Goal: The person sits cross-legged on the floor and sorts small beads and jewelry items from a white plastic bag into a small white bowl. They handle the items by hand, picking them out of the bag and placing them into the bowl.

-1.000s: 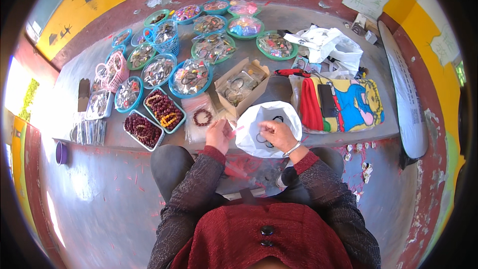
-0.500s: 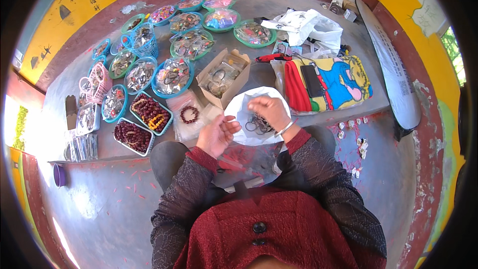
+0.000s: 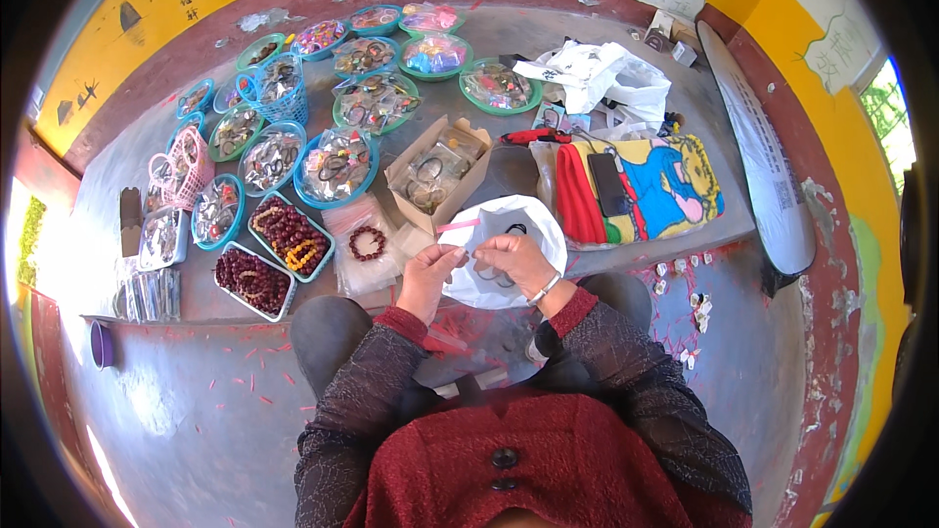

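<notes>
Left hand [image 3: 431, 272] and right hand [image 3: 515, 259] meet fingertip to fingertip above round white plastic bowl [image 3: 544, 231], fingers pinched shut (contents too small to tell); open brown cardboard box [image 3: 403, 174] just beyond.

Hands [image 3: 479, 269] over bag [image 3: 509, 235], near ledge [image 3: 489, 176] edge. Box [image 3: 435, 171] behind bag. Bead trays [image 3: 269, 254] left. Cloth [image 3: 641, 186] right. Bowls [image 3: 372, 98] behind box.

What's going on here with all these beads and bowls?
A seated person works over a white bag at the edge of a low ledge. The left hand and right hand meet above it, pinching something small and thin between the fingers. Bowls of bracelets, trays of dark red beads and an open cardboard box lie beyond.
</notes>
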The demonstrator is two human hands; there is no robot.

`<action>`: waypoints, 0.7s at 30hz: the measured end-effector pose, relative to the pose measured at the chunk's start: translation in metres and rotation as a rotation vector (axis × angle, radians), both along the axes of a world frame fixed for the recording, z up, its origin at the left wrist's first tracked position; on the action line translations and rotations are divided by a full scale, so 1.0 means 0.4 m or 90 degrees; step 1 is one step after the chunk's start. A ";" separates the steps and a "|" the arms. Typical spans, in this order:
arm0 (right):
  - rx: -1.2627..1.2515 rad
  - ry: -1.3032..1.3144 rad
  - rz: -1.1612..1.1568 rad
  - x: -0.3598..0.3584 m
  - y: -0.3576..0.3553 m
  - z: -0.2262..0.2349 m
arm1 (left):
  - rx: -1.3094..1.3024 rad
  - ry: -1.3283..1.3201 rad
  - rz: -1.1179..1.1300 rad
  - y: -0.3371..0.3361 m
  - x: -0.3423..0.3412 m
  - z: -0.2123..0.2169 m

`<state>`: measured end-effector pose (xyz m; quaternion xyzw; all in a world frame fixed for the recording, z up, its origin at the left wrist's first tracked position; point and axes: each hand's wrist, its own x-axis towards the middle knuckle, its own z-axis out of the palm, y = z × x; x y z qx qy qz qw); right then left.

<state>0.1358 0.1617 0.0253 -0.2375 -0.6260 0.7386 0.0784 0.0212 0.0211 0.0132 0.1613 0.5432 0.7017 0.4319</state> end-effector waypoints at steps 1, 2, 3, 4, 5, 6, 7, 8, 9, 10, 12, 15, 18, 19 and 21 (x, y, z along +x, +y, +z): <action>0.007 0.002 0.008 0.000 -0.002 -0.004 | -0.010 0.007 0.003 -0.001 -0.001 0.000; 0.009 -0.017 0.012 0.000 -0.001 -0.007 | -0.021 0.013 0.005 -0.002 -0.002 0.001; 0.012 -0.023 0.020 -0.001 -0.005 0.001 | -0.031 0.018 0.008 -0.005 -0.001 0.000; 0.015 -0.029 0.028 -0.001 -0.012 0.018 | -0.032 0.016 0.009 -0.007 -0.001 0.001; 0.017 -0.035 0.035 -0.001 -0.015 0.027 | -0.034 0.014 0.010 -0.010 -0.002 0.004; 0.015 -0.038 0.039 0.000 -0.013 0.024 | -0.035 0.012 0.008 -0.011 0.000 0.008; 0.012 -0.040 0.043 0.000 -0.010 0.020 | -0.042 0.009 0.005 -0.010 0.000 0.010; 0.009 -0.043 0.047 0.002 -0.008 0.015 | -0.050 0.006 0.003 -0.008 -0.001 0.012; 0.012 -0.031 0.042 0.003 -0.006 0.013 | -0.057 0.004 0.000 -0.006 -0.001 0.014; 0.015 -0.020 0.038 0.004 -0.005 0.012 | -0.047 -0.009 -0.004 -0.007 0.001 0.016; 0.017 -0.004 0.028 0.006 -0.004 0.007 | -0.027 -0.033 -0.010 -0.008 0.003 0.019; 0.010 0.009 0.011 0.007 -0.002 0.003 | -0.010 -0.054 -0.012 -0.008 0.003 0.011; 0.009 0.016 0.003 0.007 0.000 -0.004 | 0.001 -0.072 -0.030 -0.011 0.000 0.012; 0.016 0.017 0.004 0.008 0.003 -0.010 | 0.003 -0.080 -0.035 -0.011 0.001 0.013; 0.010 0.018 0.007 0.009 0.004 -0.012 | 0.006 -0.095 -0.045 -0.012 0.001 0.019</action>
